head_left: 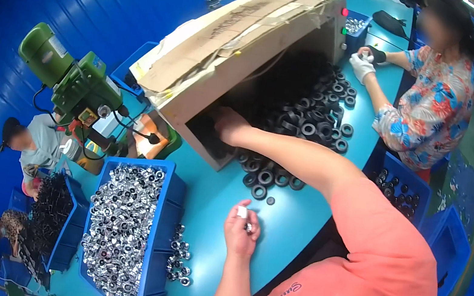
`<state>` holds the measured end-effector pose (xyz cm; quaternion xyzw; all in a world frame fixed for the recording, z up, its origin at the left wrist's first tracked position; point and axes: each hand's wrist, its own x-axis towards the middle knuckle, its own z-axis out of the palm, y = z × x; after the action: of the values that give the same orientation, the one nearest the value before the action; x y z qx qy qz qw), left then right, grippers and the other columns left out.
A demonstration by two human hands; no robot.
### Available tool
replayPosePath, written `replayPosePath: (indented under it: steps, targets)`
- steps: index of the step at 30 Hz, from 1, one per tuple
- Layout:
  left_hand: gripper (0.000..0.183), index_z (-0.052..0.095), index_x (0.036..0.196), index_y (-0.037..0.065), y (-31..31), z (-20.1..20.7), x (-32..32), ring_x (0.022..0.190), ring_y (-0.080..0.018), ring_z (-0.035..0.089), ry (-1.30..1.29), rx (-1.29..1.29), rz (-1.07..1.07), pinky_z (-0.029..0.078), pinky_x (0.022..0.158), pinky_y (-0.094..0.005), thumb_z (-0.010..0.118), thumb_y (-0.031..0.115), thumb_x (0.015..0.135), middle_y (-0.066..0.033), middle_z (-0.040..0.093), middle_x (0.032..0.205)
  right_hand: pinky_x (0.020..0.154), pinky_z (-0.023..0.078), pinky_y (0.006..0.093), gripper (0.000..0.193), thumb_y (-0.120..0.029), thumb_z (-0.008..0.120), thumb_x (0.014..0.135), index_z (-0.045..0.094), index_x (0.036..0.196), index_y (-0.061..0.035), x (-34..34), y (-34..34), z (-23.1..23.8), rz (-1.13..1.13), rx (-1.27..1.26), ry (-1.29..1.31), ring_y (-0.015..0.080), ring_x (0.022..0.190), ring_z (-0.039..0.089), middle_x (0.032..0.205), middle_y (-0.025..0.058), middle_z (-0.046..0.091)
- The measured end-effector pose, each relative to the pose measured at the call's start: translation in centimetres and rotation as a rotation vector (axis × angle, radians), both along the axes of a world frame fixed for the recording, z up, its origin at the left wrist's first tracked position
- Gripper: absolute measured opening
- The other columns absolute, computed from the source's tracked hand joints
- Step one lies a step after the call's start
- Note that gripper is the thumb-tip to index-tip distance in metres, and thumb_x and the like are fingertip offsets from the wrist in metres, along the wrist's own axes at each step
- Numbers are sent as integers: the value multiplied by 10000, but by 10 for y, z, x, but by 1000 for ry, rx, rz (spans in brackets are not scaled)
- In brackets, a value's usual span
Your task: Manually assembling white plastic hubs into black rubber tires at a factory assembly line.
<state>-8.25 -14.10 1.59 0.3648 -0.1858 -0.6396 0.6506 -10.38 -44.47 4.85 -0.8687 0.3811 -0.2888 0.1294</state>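
Holding silver fittings (121, 223), a blue bin (171, 199) (heaped) sits beside the left hand (241, 229).

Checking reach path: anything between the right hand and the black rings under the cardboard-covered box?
Nothing visible. The right hand already lies on the black rings at the cardboard-covered box opening. The left hand holds a small metal part apart from it.

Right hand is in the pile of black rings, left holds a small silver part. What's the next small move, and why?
Probably close the right hand on one black ring and draw it back toward the left hand. The right hand reaches into the ring pile under the cardboard box, while the left waits over the blue table pinching a small silver part.
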Motion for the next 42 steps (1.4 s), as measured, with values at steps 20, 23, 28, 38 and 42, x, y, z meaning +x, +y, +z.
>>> replayPosePath:
  steps: [20, 23, 28, 38, 42]
  targets:
    - [212, 642, 1213, 14, -11, 23, -19, 545, -44, 484, -381, 119, -33, 379, 448, -200, 595, 84, 1019, -22, 637, 816, 1047, 467, 484, 430, -250, 627, 910, 622, 1285, -38, 72, -112, 59, -92, -293, -75, 383, 1261, 570, 1312, 210, 609]
    - [207, 646, 1206, 15, -12, 17, -20, 542, -38, 485, -356, 104, -30, 379, 446, -198, 600, 82, 1016, -17, 638, 813, 1052, 463, 486, 445, -254, 637, 903, 618, 1292, -39, 74, -111, 60, -82, -294, -84, 384, 1269, 564, 1319, 209, 605]
    - [212, 634, 1210, 2, -11, 19, -16, 541, -41, 490, -403, 106, -24, 382, 445, -201, 598, 79, 1016, -25, 642, 825, 1061, 457, 490, 470, -260, 655, 891, 610, 1304, -41, 77, -106, 58, -69, -291, -101, 385, 1282, 554, 1331, 208, 597]
    - [208, 610, 1212, -9, -13, 7, -13, 545, -66, 512, -357, 114, -63, 418, 439, -218, 569, 54, 1018, -42, 630, 826, 1077, 444, 497, 524, -274, 690, 867, 594, 1329, -45, 70, -67, 55, -26, -310, -115, 387, 1308, 534, 1355, 206, 580]
    - [204, 606, 1209, 14, -11, 9, -14, 558, -68, 506, -361, 92, -75, 407, 431, -214, 553, 43, 1014, -43, 620, 818, 1084, 439, 499, 547, -279, 704, 858, 587, 1339, -46, 54, -24, 58, -7, -260, -32, 388, 1318, 526, 1365, 205, 574]
